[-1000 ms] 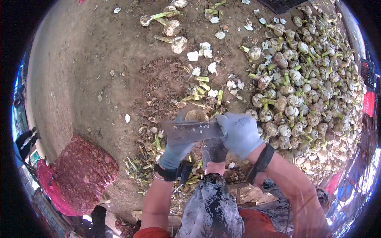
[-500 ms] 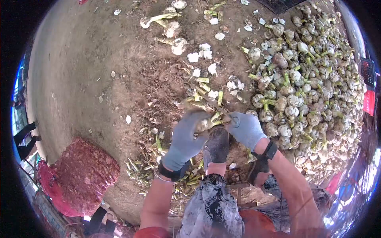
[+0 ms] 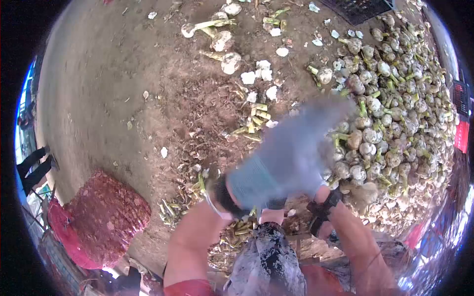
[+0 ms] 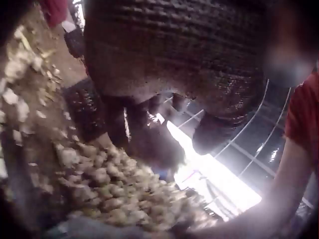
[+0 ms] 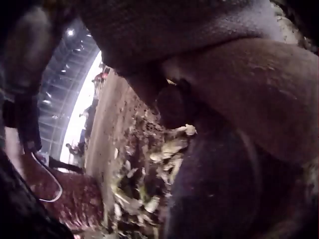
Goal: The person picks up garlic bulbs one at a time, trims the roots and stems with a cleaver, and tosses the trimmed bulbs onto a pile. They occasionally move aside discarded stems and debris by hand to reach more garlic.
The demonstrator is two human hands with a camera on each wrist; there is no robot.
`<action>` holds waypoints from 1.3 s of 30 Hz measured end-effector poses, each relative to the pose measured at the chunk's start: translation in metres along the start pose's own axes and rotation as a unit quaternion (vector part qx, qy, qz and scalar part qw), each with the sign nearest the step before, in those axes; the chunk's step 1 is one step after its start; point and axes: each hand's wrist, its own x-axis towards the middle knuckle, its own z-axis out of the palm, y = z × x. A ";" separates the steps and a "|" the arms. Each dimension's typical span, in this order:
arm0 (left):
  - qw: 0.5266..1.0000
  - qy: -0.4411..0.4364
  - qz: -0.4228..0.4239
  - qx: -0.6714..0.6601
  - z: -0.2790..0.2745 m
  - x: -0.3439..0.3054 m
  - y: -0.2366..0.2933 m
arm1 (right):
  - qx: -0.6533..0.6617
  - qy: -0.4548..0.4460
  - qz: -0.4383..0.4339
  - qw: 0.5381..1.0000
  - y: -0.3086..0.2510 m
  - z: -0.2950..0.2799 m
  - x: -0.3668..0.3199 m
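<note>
My gloved left hand (image 3: 291,153) reaches across to the right, blurred, with its fingertips over the near edge of the garlic pile (image 3: 395,123). In the left wrist view its fingers (image 4: 142,119) hang apart with nothing seen between them. My right hand (image 5: 219,59) is mostly covered by the left in the head view. In the right wrist view its gloved fingers are curled; the knife seen a second ago is hidden. A blurred, pale, round shape (image 3: 364,195) shows at the near side of the pile.
Several garlic bulbs with stems (image 3: 230,63) lie at the far side. Cut stem pieces (image 3: 256,116) and white peel (image 3: 248,78) litter the ground. A red mesh sack (image 3: 111,212) is at the left, a black crate (image 3: 355,10) far right. My trouser leg (image 3: 266,256) is in front.
My left hand held a stemmed garlic bulb beside the right hand; it has swung right over the right hand towards the pile. The bulb is no longer seen in it.
</note>
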 end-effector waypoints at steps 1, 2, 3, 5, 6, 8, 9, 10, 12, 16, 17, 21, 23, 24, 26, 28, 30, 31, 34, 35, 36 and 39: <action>0.985 -0.019 -0.168 0.023 -0.017 0.018 -0.019 | 0.001 0.005 -0.003 1.000 -0.024 -0.012 -0.013; 0.942 -0.037 -0.331 0.046 -0.043 0.033 -0.042 | 0.005 0.052 0.009 0.999 -0.073 -0.030 -0.041; 0.927 0.001 -0.354 0.121 -0.059 0.044 -0.067 | 0.008 0.098 0.022 0.995 -0.099 -0.042 -0.055; 0.876 -0.062 -0.392 0.275 -0.082 0.036 -0.145 | -0.070 0.152 0.022 0.986 -0.086 -0.052 -0.046; 0.875 -0.065 -0.395 0.272 -0.086 0.024 -0.166 | 0.020 0.149 0.015 0.988 -0.082 -0.055 -0.042; 0.831 -0.136 -0.411 0.348 -0.090 0.015 -0.178 | 0.154 0.142 -0.020 0.978 -0.095 -0.058 -0.042; 0.832 -0.135 -0.409 0.349 -0.087 0.007 -0.180 | 0.154 0.143 -0.022 0.977 -0.101 -0.057 -0.036; 0.854 -0.098 -0.389 0.332 -0.080 -0.004 -0.164 | 0.191 0.142 -0.010 0.971 -0.105 -0.057 -0.032; 0.882 -0.067 -0.385 0.262 -0.070 -0.019 -0.127 | 0.266 0.134 -0.075 0.952 -0.118 -0.052 -0.023; 0.884 -0.028 -0.467 0.016 -0.027 -0.064 -0.082 | 0.398 0.132 -0.067 0.905 -0.166 -0.040 -0.020; 0.903 0.027 -0.420 -0.087 -0.014 -0.076 -0.079 | 0.391 0.107 -0.090 0.910 -0.168 -0.037 -0.019; 0.883 0.100 -0.398 -0.227 -0.015 -0.097 -0.071 | 0.284 0.068 -0.094 0.952 -0.178 -0.034 -0.025; 0.854 0.134 -0.413 -0.288 -0.016 -0.097 -0.057 | 0.119 0.108 -0.137 0.977 -0.176 -0.041 -0.034; 0.847 0.140 -0.414 -0.303 -0.017 -0.099 -0.058 | -0.084 0.182 -0.244 0.949 -0.176 -0.042 -0.041; 0.684 0.172 -0.355 -0.613 -0.019 -0.106 -0.071 | -0.350 0.224 -0.326 0.849 -0.179 -0.042 -0.055; 0.805 0.153 -0.352 -0.452 -0.015 -0.107 -0.056 | -0.395 0.235 -0.336 0.822 -0.179 -0.033 -0.064; 0.920 0.091 -0.334 -0.183 -0.018 -0.111 -0.052 | -0.432 0.250 -0.364 0.787 -0.178 -0.030 -0.068; 0.920 0.092 -0.333 -0.183 -0.017 -0.112 -0.048 | -0.432 0.250 -0.364 0.786 -0.175 -0.030 -0.068; 0.881 0.115 -0.390 -0.242 -0.015 -0.113 -0.039 | -0.434 0.267 -0.338 0.791 -0.172 -0.030 -0.067; 0.858 0.130 -0.389 -0.308 -0.014 -0.115 -0.042 | -0.433 0.252 -0.330 0.800 -0.174 -0.031 -0.071; 0.831 0.145 -0.388 -0.372 -0.014 -0.117 -0.044 | -0.431 0.236 -0.322 0.809 -0.174 -0.031 -0.073; 0.918 0.030 -0.333 -0.212 -0.021 -0.122 -0.046 | -0.390 0.237 -0.308 0.835 -0.155 -0.035 -0.062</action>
